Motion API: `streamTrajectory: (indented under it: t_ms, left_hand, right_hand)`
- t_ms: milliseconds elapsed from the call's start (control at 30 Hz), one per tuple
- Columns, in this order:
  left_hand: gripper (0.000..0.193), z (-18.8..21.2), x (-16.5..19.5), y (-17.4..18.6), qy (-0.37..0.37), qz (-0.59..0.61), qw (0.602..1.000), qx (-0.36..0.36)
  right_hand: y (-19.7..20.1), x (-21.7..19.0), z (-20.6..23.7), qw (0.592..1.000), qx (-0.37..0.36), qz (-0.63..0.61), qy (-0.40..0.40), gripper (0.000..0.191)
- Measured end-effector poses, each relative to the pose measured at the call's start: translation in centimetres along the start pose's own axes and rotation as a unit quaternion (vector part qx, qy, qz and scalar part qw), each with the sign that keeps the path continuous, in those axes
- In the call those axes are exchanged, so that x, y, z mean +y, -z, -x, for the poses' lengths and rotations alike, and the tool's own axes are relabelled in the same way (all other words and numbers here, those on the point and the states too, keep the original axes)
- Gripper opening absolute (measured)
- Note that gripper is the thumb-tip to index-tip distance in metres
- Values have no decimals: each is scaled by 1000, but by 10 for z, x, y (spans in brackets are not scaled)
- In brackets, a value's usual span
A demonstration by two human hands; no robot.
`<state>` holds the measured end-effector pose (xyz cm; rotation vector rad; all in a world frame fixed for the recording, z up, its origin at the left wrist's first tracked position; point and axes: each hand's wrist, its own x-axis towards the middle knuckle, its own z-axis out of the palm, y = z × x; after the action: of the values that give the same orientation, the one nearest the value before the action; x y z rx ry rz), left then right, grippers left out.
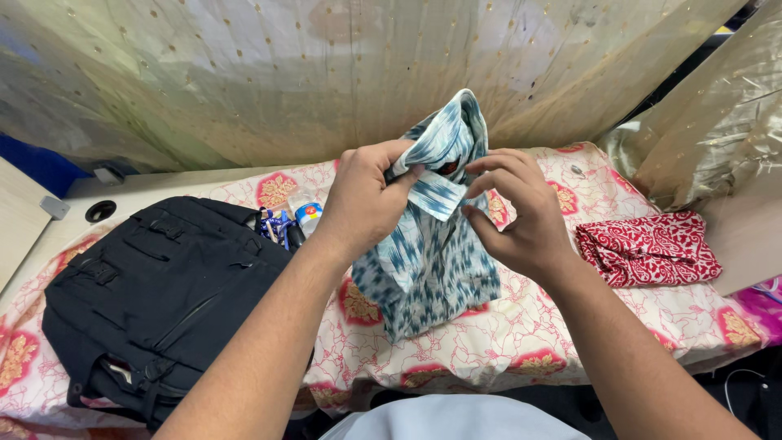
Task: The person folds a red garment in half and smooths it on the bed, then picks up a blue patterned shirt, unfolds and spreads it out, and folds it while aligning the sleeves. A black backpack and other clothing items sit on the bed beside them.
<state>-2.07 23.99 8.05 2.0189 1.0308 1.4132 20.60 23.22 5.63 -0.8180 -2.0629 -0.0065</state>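
Both hands hold a blue-and-white patterned garment (pixel 432 244) up over the middle of the counter (pixel 521 342), which is covered by a cream cloth printed with red and gold flowers. The left hand (pixel 366 200) is closed around the garment's upper fold, thumb pressed against a loose flap. The right hand (pixel 513 208) pinches the same flap from the other side with curled fingertips. The garment's top rises above the hands toward the gold-dotted curtain (pixel 309 73); its lower edge drapes down and rests on the cloth.

To the left, a black backpack (pixel 163 293) lies flat, its near corner hanging past the counter's front edge. A small bottle with a blue label (pixel 307 213) and some blue-and-white items sit just beside the backpack's top, close to the left wrist. To the right, a folded red-and-white patterned cloth (pixel 648 247) lies well apart from the garment, near the counter's right edge. Bare patterned cloth lies between the 2 fabrics and along the front edge beneath the forearms.
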Motion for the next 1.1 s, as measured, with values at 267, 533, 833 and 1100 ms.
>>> streamTrajectory:
  t_ms: [267,533,833,1100]
  left_hand:
    - [42,16,11,-1,-114,-77,987,-88]
    - [16,32,3,-19,-115,-45,984,-129]
    - [28,49,-11,1,45,-65,983,-168]
    - [38,55,-14,21,29,-73,965,-249]
  right_hand:
    - [5,1,7,995,-12,-63,-82,76]
    - [8,8,21,990,-78,-89,-81,62]
    - [12,13,30,976,-91,-144,-134,18]
    - [8,4,21,975,-137,-137,-108,17]
